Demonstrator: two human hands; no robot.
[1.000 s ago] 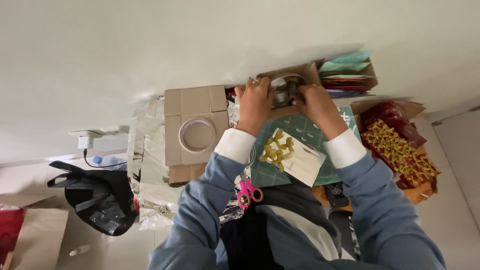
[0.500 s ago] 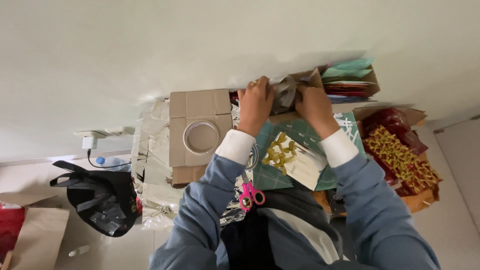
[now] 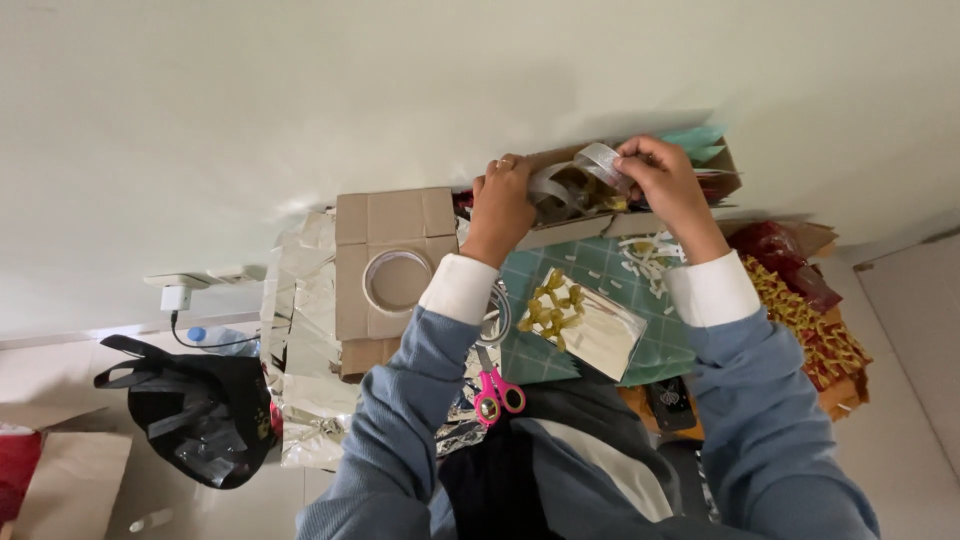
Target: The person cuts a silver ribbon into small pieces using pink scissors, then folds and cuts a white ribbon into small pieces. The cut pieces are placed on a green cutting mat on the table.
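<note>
Left hand (image 3: pixel 503 205) and right hand (image 3: pixel 662 175) raised at the far edge of the green cutting mat (image 3: pixel 610 270), fingers of both closed — left pinching one end of a silvery foil strip (image 3: pixel 572 178), right gripping the shiny curl at the other end. Strip held above the open cardboard box (image 3: pixel 640 200) at the far side of the surface, not resting on anything.

Likely trouble: thin foil stretched between two pinches, so a sharp pull or twist probably tears or creases it. A slack grip, and the strip probably drops into the box among the clutter. White scraps (image 3: pixel 640 262) loose on the mat just under the right wrist — easily swept off by a sleeve. Clear packet of gold pieces (image 3: pixel 580 325) near the forearms, open to a nudge. Pink scissors (image 3: pixel 492 388) lying near, by the left sleeve, close enough to snag.

Against the earlier frame: hands higher and further apart, the strip drawn out longer between them, the right hand lifted well right of where it was — packet and scissors unmoved.
</note>
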